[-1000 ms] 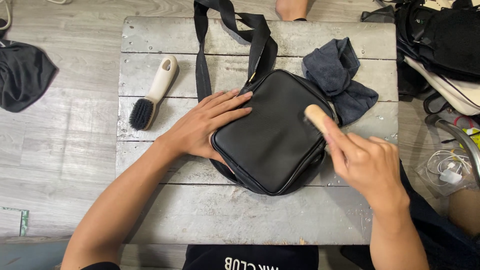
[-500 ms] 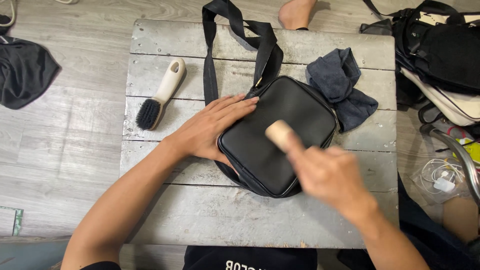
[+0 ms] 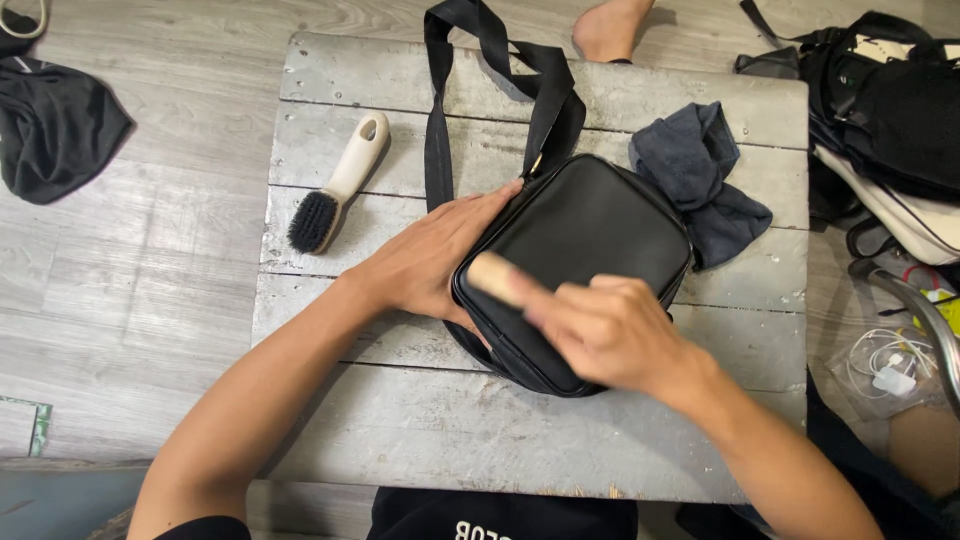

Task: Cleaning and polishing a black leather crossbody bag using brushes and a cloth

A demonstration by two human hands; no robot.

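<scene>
Two hands on the bag [image 3: 590,240]: right hand [image 3: 610,330] curls its fingers round a pale brush handle [image 3: 492,275] right on the leather, left hand [image 3: 440,260] pressed flat, fingers together, on the bag's left edge. Bag runs diagonally under both. Spare brush [image 3: 335,190] further left, cloth [image 3: 700,180] beyond.

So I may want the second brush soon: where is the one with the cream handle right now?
In the head view the cream-handled brush lies unheld on the grey wooden table, left of the black bag and its strap, beyond the left hand.
</scene>
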